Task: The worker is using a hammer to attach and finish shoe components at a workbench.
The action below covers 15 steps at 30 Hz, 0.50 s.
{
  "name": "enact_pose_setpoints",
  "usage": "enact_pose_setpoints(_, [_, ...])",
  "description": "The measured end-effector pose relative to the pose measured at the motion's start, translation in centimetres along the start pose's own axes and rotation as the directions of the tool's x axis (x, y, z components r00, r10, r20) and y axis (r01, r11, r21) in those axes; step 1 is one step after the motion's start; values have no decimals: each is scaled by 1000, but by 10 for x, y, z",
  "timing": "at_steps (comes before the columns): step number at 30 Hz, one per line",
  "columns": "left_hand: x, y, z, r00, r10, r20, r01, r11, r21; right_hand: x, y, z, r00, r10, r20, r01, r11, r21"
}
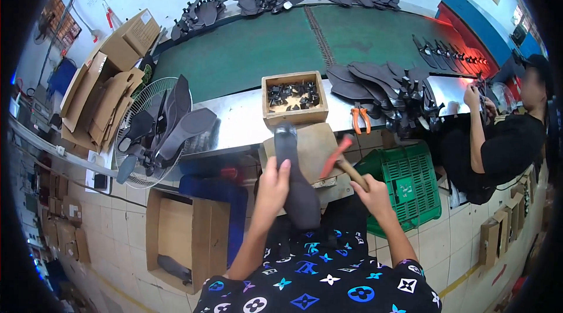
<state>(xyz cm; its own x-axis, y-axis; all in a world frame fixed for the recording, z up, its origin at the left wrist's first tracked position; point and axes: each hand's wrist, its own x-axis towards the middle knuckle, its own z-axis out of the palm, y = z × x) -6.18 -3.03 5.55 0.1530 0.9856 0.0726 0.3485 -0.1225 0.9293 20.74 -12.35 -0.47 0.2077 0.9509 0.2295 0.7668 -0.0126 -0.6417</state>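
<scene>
I have one sole (302, 198) in work, straight ahead of me, its heel end pointing to 12 o'clock over the pad (319, 140); whether they touch I can't tell. My left hand (274, 183) is wrapped round its middle, thumb on top. My right hand (372, 193) is folded tight round the handle of the hammer (350, 173), whose red head is at the sole's 2 o'clock, apart from it.

I judge this piece to be partway through: it is held ready, but I can't see whether its heel tip is seated. At 12 o'clock the box (293, 116) on the desk (231, 128) still has plenty of small black tips (302, 94), so by my reckoning there is a good deal left.

The pliers (360, 121) lie unused toward 1 o'clock, just beside a big heap (366, 81) of soles. More soles (183, 116) stack in the wire basket (186, 87) near 10 o'clock, and a lone one (175, 268) lies in the carton (210, 240) at 8. Which of these batches are finished, I can't tell.
</scene>
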Motion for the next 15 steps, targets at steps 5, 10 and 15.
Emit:
enact_pose_setpoints(5, [26, -12, 40, 924, 340, -175, -162, 763, 625, -63, 22, -44, 985, 146, -88, -136, 984, 114])
enact_pose_setpoints(10, [144, 2, 18, 868, 482, -122, -356, 773, 525, -90, -1, -43, 898, 439, 26, -435, 878, 198])
enact_pose_setpoints(15, [242, -18, 26, 900, 409, 153, -339, 434, 834, -97, 12, -5, 901, 416, 121, -425, 794, 435])
